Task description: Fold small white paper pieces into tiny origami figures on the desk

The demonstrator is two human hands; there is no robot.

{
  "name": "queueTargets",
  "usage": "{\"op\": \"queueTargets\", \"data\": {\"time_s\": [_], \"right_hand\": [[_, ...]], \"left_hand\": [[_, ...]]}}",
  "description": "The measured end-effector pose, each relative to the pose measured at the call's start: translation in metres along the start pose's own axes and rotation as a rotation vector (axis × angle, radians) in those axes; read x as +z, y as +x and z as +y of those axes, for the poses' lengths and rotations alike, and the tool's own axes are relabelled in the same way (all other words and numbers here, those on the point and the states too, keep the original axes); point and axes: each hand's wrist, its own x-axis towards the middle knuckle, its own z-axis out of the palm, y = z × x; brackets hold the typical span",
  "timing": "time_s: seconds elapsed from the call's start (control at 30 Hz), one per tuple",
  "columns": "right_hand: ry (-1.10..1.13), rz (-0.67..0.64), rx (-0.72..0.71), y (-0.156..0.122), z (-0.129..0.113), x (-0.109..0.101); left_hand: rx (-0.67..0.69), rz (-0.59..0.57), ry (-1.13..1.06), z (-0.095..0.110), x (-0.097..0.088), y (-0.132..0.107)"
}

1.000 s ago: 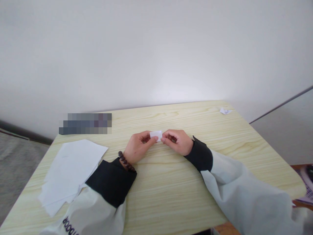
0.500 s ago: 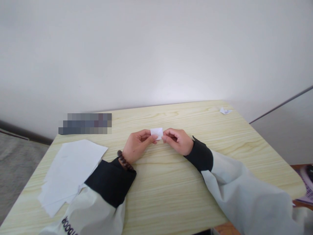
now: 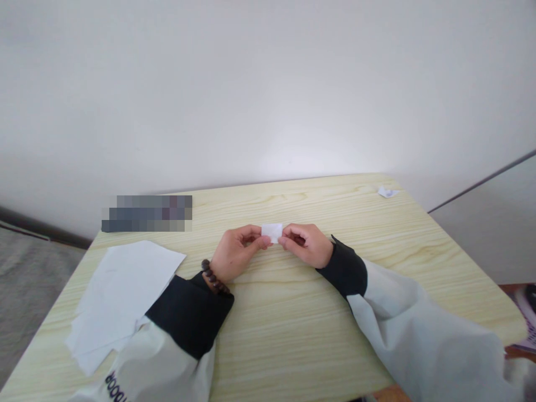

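Centre frame, your left hand and right hand are pinching the small paper by its ends. It is sitting slightly lower than a moment ago.

Both forearms enter from the bottom corners and converge at frame centre. The left hand and right hand rest knuckles up, thumb and forefinger of each pinched tight, fingers nearly meeting tip to tip.
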Motion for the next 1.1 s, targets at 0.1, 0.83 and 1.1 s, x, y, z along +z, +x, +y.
{"op": "queueTargets", "data": {"time_s": [0.1,0.83,1.1], "right_hand": [[-0.005,-0.009,-0.015,0.000,0.002,0.000],[-0.076,0.213,-0.044,0.001,0.002,0.000],[-0.352,0.223,-0.212,0.003,0.010,0.000]], "left_hand": [[0.003,0.001,0.007,-0.001,0.000,0.001],[0.227,0.152,0.251,0.002,0.004,0.001],[0.387,0.196,0.485,-0.005,0.001,0.001]]}}
